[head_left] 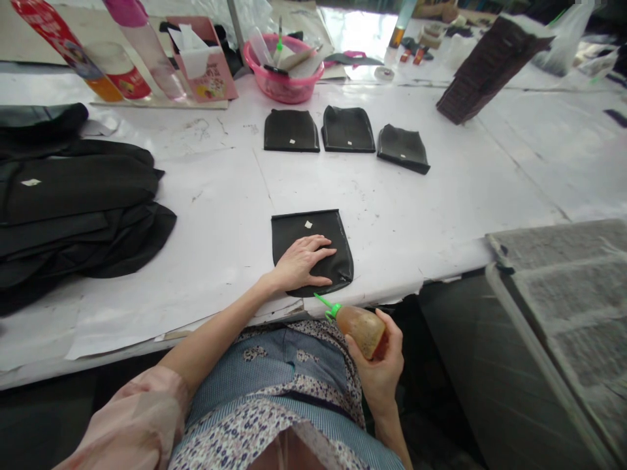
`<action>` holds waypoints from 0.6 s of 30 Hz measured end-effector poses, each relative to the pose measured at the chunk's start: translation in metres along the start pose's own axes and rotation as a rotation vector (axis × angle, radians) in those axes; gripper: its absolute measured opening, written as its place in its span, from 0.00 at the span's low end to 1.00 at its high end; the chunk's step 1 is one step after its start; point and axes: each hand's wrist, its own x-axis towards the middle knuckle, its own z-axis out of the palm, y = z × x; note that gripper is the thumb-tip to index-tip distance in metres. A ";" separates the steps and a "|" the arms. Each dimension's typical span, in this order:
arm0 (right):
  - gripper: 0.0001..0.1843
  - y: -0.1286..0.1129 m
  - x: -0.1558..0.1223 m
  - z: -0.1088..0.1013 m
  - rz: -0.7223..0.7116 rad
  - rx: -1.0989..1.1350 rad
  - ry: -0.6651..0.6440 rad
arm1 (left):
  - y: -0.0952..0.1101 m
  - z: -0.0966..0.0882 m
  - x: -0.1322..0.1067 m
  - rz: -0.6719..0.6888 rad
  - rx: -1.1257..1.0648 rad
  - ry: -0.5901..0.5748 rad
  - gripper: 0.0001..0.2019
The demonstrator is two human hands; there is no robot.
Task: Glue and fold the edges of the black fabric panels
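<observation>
White paper-covered table [441,215]; black pieces [346,129] in row; pink basin [284,88].

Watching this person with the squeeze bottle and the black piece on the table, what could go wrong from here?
1. The squeeze bottle in the right hand points its green nozzle at the black piece; a hard squeeze might spill too much.
2. The left hand lies flat on the piece, so its fingers could get smeared.
3. The piece sits at the table edge and could slide off.
</observation>
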 end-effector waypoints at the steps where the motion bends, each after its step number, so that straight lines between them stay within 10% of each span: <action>1: 0.36 0.001 0.000 0.000 0.003 0.005 -0.002 | 0.000 0.000 0.000 -0.002 0.001 0.002 0.34; 18: 0.36 -0.001 0.002 0.007 0.078 0.082 0.004 | 0.011 0.010 0.010 -0.072 0.034 0.061 0.34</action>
